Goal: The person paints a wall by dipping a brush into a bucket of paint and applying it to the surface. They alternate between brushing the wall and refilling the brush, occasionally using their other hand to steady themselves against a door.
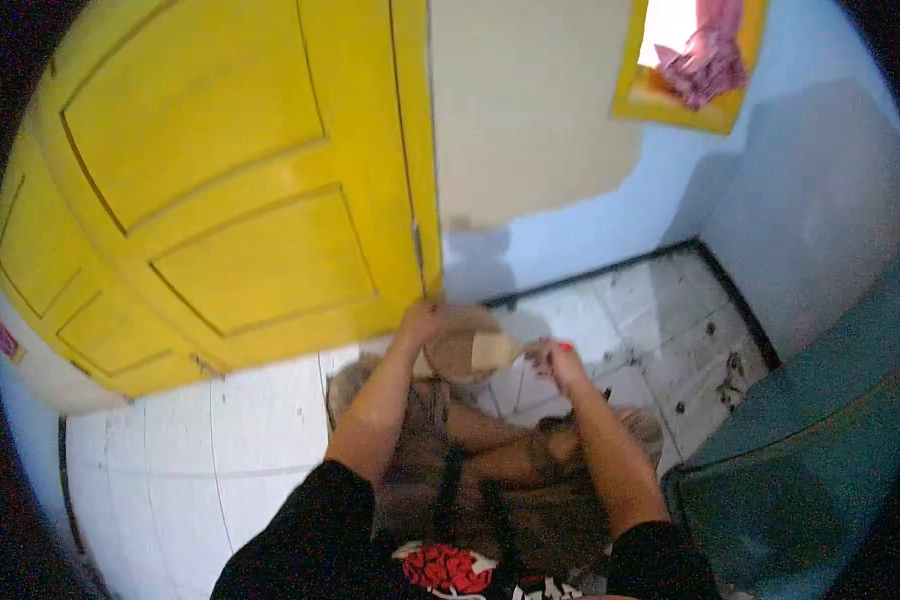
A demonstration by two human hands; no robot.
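Note:
A round brown object (460, 345) with a pale tan patch on its right side is in front of me, above my crossed legs; blur hides its exact kind. My left hand (423, 320) is closed at its upper left edge. My right hand (552, 362) is just right of the tan patch, fingers drawn together, near a narrow pale end of the object. A small red spot (566, 346) shows at the right hand; I cannot make out what it is.
Yellow panelled doors (240, 180) stand ahead on the left. A teal piece of furniture (800, 440) is close on my right. White floor tiles (170, 470) carry dark specks on the right. A yellow-framed opening (660, 105) with a pink cloth (708, 70) is on the wall.

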